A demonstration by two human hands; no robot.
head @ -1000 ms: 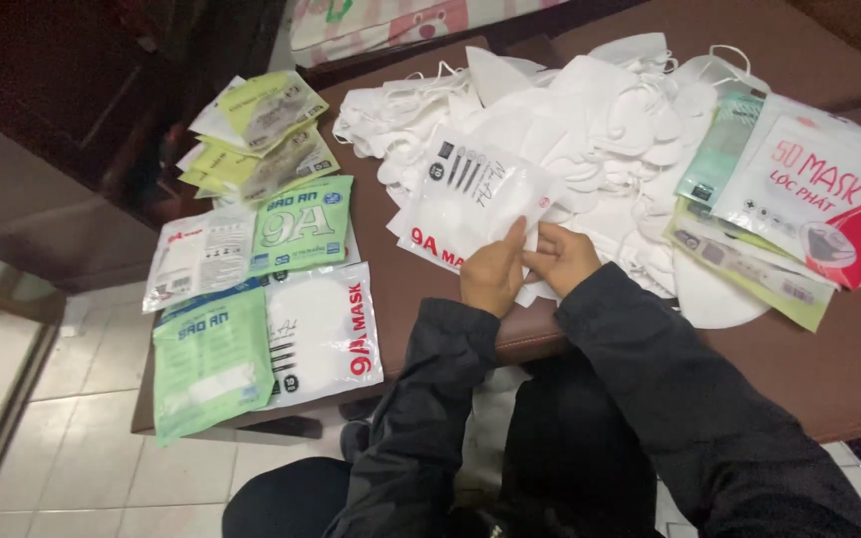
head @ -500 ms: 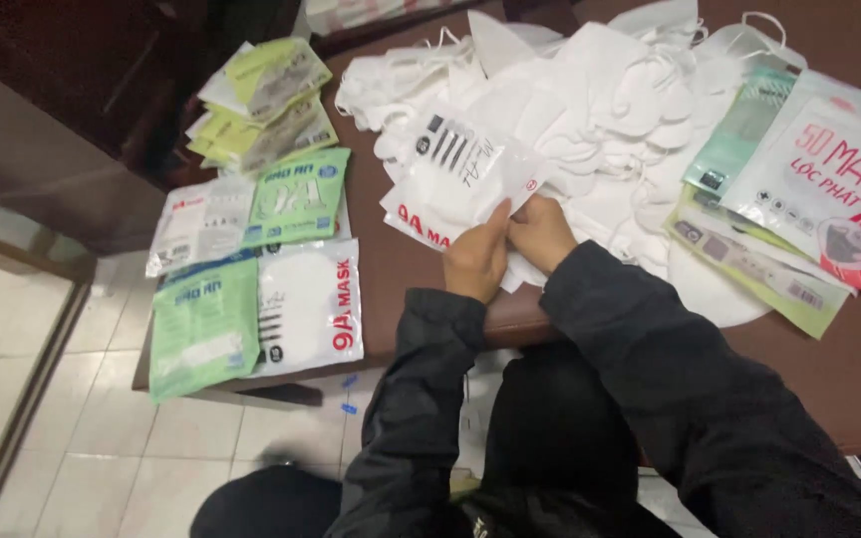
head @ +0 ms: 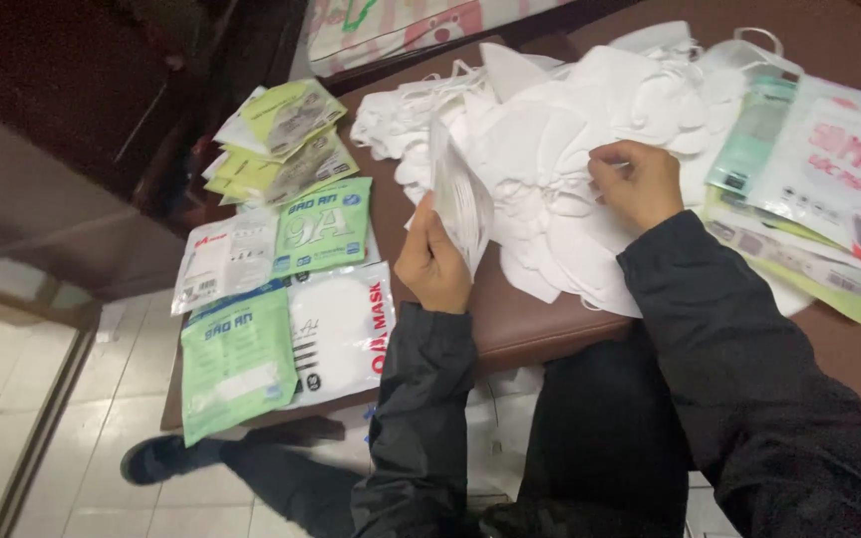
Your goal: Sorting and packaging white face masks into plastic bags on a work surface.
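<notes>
Left hand grips a light, floppy packet by its lower edge; right hand pinches soft masks mid-bench.

Home room: tiled floor, brown table, patterned bedding.

Single view only, head cam, no 2nd view to share with. Looks steeply down from above wearer's lap, tilted fwd over brown table. Close range: both sleeves fill lower frame, tiled floor visible at left edge, table top runs off the frame's right.
</notes>
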